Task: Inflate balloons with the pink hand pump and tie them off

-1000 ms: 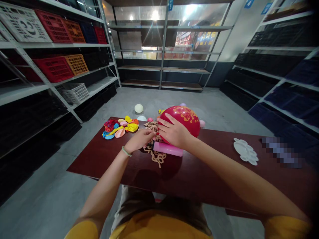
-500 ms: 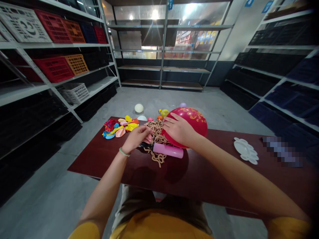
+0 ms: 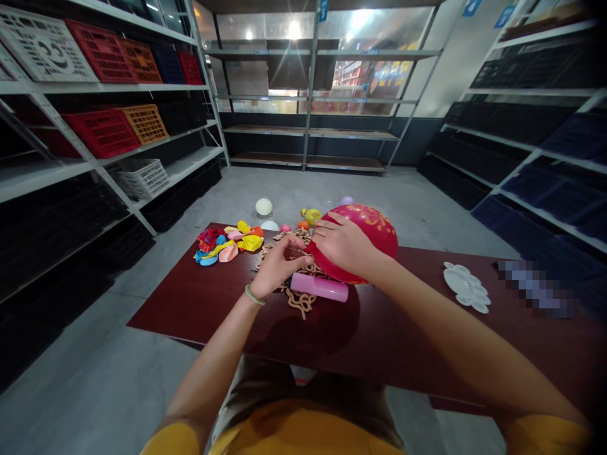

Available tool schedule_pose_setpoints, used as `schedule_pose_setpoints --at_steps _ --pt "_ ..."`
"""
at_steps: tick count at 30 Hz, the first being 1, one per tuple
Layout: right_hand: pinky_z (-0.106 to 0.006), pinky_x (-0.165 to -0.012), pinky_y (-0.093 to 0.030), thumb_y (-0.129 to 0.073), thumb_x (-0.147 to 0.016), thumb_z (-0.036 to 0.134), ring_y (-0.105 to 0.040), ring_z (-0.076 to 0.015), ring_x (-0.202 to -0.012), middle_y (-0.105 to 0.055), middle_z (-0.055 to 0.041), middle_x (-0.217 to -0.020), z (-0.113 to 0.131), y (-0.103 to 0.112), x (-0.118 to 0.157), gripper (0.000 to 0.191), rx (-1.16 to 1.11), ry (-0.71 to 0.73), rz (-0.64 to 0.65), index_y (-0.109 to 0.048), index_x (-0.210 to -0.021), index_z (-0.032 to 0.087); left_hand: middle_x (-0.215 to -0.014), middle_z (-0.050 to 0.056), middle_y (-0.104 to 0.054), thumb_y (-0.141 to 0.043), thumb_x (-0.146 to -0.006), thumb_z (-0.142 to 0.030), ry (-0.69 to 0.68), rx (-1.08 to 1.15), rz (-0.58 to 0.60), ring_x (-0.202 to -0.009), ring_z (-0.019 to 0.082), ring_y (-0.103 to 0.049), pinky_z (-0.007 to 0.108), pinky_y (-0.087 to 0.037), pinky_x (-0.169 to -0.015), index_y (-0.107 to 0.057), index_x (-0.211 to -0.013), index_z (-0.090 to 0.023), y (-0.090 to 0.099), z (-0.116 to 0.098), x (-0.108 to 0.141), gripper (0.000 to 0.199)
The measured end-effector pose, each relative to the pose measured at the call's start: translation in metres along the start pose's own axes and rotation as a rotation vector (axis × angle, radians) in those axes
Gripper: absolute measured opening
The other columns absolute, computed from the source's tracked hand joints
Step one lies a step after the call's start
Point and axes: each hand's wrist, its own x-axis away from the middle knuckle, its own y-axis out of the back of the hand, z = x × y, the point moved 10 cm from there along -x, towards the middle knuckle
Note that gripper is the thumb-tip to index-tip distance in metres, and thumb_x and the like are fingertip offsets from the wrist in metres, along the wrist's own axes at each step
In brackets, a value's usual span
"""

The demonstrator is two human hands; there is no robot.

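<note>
A large inflated red balloon (image 3: pixel 376 235) with a gold print rests at the far edge of the dark red table (image 3: pixel 199 309). My right hand (image 3: pixel 344 244) lies over its left side and holds it. My left hand (image 3: pixel 277 268) is next to the balloon's lower left side, fingers spread, with nothing visible in them. Below it lies a pink cylindrical balloon pump (image 3: pixel 319 287). A tangle of tan twisting balloons (image 3: pixel 300 302) runs under and around the pump. A heap of colourful deflated balloons (image 3: pixel 227 246) lies further left.
A white palette-shaped tray (image 3: pixel 465 287) lies on the table's right side. Small inflated balloons, such as a cream one (image 3: pixel 264 206), sit on the grey floor past the table. Shelves with plastic crates (image 3: pixel 102 133) stand on both sides and at the back.
My left hand has drawn back from the balloon and its fingers have spread apart. The red balloon sits slightly further right than a second ago, still under my right hand.
</note>
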Motion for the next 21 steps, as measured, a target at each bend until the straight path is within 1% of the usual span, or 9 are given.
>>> schedule_pose_setpoints --at_steps 4,7,9,11,13,15,16,19,21 --pt "-0.046 -0.108 -0.032 -0.045 -0.097 0.014 -0.062 -0.0256 -0.115 -0.075 -0.0077 -0.111 0.002 0.0 -0.001 0.029 0.002 0.014 -0.01 -0.072 -0.105 0.014 -0.08 -0.001 -0.061 -0.079 -0.074 -0.037 0.145 0.114 -0.044 -0.067 0.013 -0.062 0.026 -0.053 -0.062 -0.051 -0.091 -0.019 -0.006 0.018 -0.001 0.037" --pt "-0.047 -0.109 -0.032 -0.044 -0.097 0.013 -0.062 -0.0255 -0.116 -0.074 -0.0075 -0.113 0.004 -0.001 -0.002 0.03 0.005 0.022 0.007 -0.072 -0.106 0.014 -0.075 -0.002 -0.062 -0.08 -0.072 -0.035 0.24 0.151 -0.094 -0.062 0.012 -0.062 0.026 -0.054 -0.06 -0.051 -0.087 -0.017 -0.007 0.024 -0.001 0.037" --pt "-0.047 -0.109 -0.032 -0.044 -0.097 0.013 -0.061 -0.0257 -0.117 -0.074 -0.0071 -0.115 0.005 -0.001 -0.003 0.03 0.008 0.021 0.027 -0.072 -0.108 0.014 -0.074 -0.002 -0.062 -0.08 -0.071 -0.032 0.276 0.153 -0.113 -0.06 0.011 -0.062 0.026 -0.054 -0.061 -0.052 -0.084 -0.017 -0.006 0.025 -0.002 0.035" --pt "-0.047 -0.109 -0.032 -0.044 -0.097 0.014 -0.061 -0.0263 -0.118 -0.073 -0.0075 -0.116 0.006 -0.001 -0.002 0.03 0.023 0.029 0.042 -0.071 -0.11 0.014 -0.074 -0.001 -0.064 -0.079 -0.072 -0.028 0.271 0.131 -0.116 -0.059 0.011 -0.062 0.025 -0.053 -0.062 -0.055 -0.087 -0.016 -0.003 0.023 -0.003 0.031" --pt "-0.048 -0.109 -0.032 -0.045 -0.097 0.015 -0.06 -0.0267 -0.119 -0.073 -0.0082 -0.117 0.008 -0.001 0.001 0.03 0.051 0.048 0.05 -0.071 -0.112 0.014 -0.076 0.0 -0.066 -0.075 -0.076 -0.027 0.229 0.033 -0.095 -0.06 0.011 -0.063 0.025 -0.051 -0.062 -0.061 -0.098 -0.016 0.002 0.019 -0.004 0.029" --pt "-0.048 -0.109 -0.032 -0.046 -0.097 0.015 -0.059 -0.0271 -0.12 -0.072 -0.0089 -0.119 0.01 -0.002 0.003 0.029 0.082 0.07 0.058 -0.071 -0.111 0.014 -0.078 0.002 -0.069 -0.07 -0.08 -0.029 0.178 -0.151 -0.051 -0.063 0.013 -0.063 0.026 -0.049 -0.064 -0.067 -0.108 -0.016 0.007 0.013 -0.003 0.031" --pt "-0.048 -0.109 -0.032 -0.047 -0.097 0.016 -0.059 -0.0272 -0.12 -0.072 -0.0089 -0.119 0.011 -0.003 0.005 0.028 0.096 0.078 0.063 -0.072 -0.11 0.014 -0.079 0.003 -0.07 -0.068 -0.082 -0.03 0.153 -0.256 -0.029 -0.066 0.014 -0.063 0.026 -0.049 -0.065 -0.069 -0.108 -0.017 0.01 0.01 -0.002 0.03" --pt "-0.047 -0.107 -0.034 -0.047 -0.097 0.016 -0.059 -0.0268 -0.119 -0.072 -0.0077 -0.118 0.013 -0.005 0.008 0.027 0.122 0.093 0.079 -0.072 -0.106 0.015 -0.079 0.003 -0.071 -0.063 -0.085 -0.031 0.085 -0.512 0.066 -0.072 0.016 -0.062 0.026 -0.045 -0.067 -0.076 -0.093 -0.018 0.012 0.001 0.002 0.02" --pt "-0.047 -0.106 -0.035 -0.047 -0.097 0.016 -0.059 -0.0261 -0.118 -0.073 -0.0065 -0.116 0.015 -0.005 0.009 0.027 0.118 0.104 0.081 -0.072 -0.106 0.016 -0.074 0.002 -0.069 -0.061 -0.086 -0.032 0.063 -0.609 0.138 -0.069 0.015 -0.059 0.025 -0.042 -0.064 -0.075 -0.081 -0.018 0.011 -0.005 0.006 0.02"
